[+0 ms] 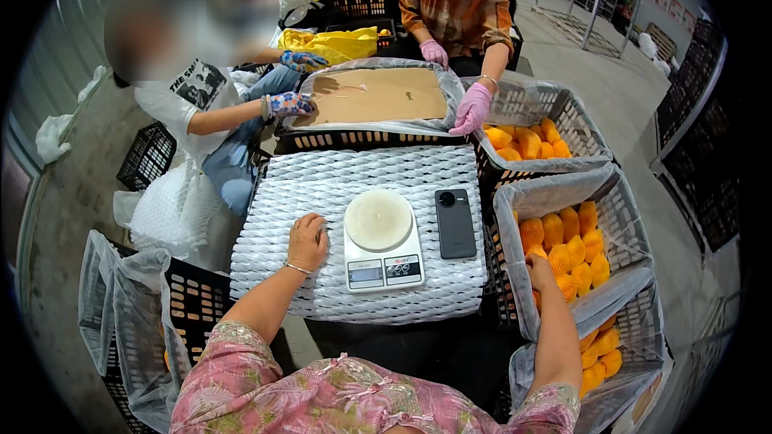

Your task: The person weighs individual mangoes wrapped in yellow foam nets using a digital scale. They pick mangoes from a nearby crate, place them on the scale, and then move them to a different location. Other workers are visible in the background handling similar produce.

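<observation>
My left hand (308,242) rests, loosely bent and with nothing seen in it, on a padded surface of white foam netting (283,193). Just right of it stands a white digital kitchen scale (385,241) with a bare round plate. Beyond the scale lies a dark smartphone (456,224), back side up. My right hand (538,271) reaches into a black plastic crate lined with white film (512,217). Its fingers are at the yellow-orange mangoes (581,277) in net sleeves and are partly hidden, so a grip cannot be made out.
Ahead, a film-lined crate holds a cardboard sheet (374,96). A co-worker's pink-gloved hand (472,110) touches its edge; another's patterned glove (289,104) lies on the cardboard. More mangoes (531,141) fill a crate at the back right. A lined crate (193,295) stands at my left.
</observation>
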